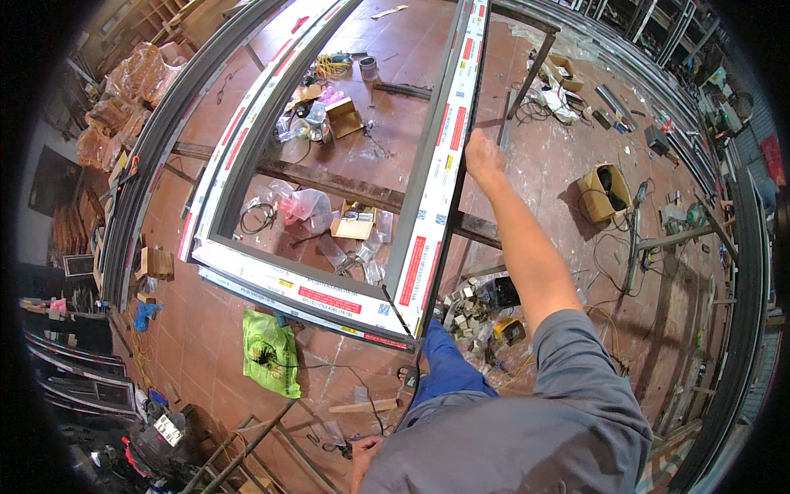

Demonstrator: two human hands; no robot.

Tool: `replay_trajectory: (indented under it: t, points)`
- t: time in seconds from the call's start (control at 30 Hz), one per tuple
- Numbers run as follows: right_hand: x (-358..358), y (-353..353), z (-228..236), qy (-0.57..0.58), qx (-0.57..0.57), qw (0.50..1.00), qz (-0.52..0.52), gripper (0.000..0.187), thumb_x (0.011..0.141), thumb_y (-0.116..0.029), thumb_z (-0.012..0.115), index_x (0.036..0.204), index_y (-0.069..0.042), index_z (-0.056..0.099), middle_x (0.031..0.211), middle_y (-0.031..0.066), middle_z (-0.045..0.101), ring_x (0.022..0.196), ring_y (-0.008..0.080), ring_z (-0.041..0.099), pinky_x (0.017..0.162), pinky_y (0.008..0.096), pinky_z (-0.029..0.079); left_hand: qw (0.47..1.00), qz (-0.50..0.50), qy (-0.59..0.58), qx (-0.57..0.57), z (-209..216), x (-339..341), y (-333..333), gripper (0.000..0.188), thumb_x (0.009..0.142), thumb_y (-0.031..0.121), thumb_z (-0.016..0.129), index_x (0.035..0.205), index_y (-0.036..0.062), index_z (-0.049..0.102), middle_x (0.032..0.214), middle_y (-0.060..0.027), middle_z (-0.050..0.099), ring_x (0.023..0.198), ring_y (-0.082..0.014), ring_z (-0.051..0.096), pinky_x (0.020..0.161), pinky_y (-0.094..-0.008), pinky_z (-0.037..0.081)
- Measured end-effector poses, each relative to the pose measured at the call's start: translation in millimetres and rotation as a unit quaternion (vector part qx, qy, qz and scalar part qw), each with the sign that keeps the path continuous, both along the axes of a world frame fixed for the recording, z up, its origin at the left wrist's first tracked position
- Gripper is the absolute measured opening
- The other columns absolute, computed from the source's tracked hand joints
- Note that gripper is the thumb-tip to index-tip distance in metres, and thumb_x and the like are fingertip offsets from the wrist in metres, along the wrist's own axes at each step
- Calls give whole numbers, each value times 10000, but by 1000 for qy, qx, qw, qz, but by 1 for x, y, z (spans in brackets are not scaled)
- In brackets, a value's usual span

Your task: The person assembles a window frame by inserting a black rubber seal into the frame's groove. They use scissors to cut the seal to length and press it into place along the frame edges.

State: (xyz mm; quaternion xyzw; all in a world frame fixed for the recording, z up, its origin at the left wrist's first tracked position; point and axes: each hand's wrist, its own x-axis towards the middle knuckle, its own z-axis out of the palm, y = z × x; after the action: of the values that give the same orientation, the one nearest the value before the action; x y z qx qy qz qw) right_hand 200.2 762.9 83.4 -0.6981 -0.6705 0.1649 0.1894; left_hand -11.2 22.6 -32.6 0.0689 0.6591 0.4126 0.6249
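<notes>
A large rectangular window or door frame [329, 301], covered in white protective film with red and yellow labels, lies across dark metal bars [346, 186] above the floor. Its near right corner is close to my legs. With my arm stretched forward, my right hand [485, 156] is closed at the outer edge of the frame's right side; the fingertips are hidden. Low beside my body, my left hand [364, 458] has its fingers curled. My torso covers part of it, and what it holds, if anything, cannot be made out. A dark cable lies near that hand.
Metal offcuts [471, 318] lie by my feet, with a bright green bag [271, 354] to the left. An open cardboard box [605, 194], cables and tools are spread on the right floor. Long profiles line both sides; a motorbike [164, 445] stands lower left.
</notes>
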Motion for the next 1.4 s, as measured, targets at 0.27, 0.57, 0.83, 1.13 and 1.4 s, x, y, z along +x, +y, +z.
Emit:
replay_trajectory:
  t: [0.27,0.57,0.83,1.13,1.4]
  points:
    - [32,80,-60,10,41,999,-13,620,1040,-391,249,1181,-8,716,1206,313,674,1174,492,636,1009,543,498,988,-117,92,-47,62,0,84,217,862,177,799,858,-36,761,811,-40,723,759,-112,628,678,-287,481]
    - [28,123,-63,26,54,998,-9,708,1031,-539,240,1184,-20,695,1209,368,632,1270,500,552,1061,522,418,999,-43,-11,-7,50,23,108,160,887,143,794,889,-12,752,854,-37,716,789,-115,636,711,-280,487]
    - [53,170,-80,30,127,987,93,561,1042,-383,297,1120,1,699,1139,352,662,1153,512,609,984,549,454,986,-135,44,83,45,13,137,220,935,178,747,893,-38,758,874,-65,701,812,-159,626,741,-301,478]
    - [65,195,-74,-4,132,989,58,576,1033,-360,294,1093,66,677,1151,399,633,1181,524,591,984,548,442,976,-87,-182,81,31,21,164,229,947,186,727,873,-30,748,829,-54,661,832,-147,599,748,-301,457]
    - [68,182,-93,-110,103,987,58,526,1037,-419,386,1144,4,681,1174,344,664,1151,514,626,993,569,485,996,-78,-5,53,53,27,151,183,957,181,724,864,26,698,823,23,639,771,-79,559,694,-255,437]
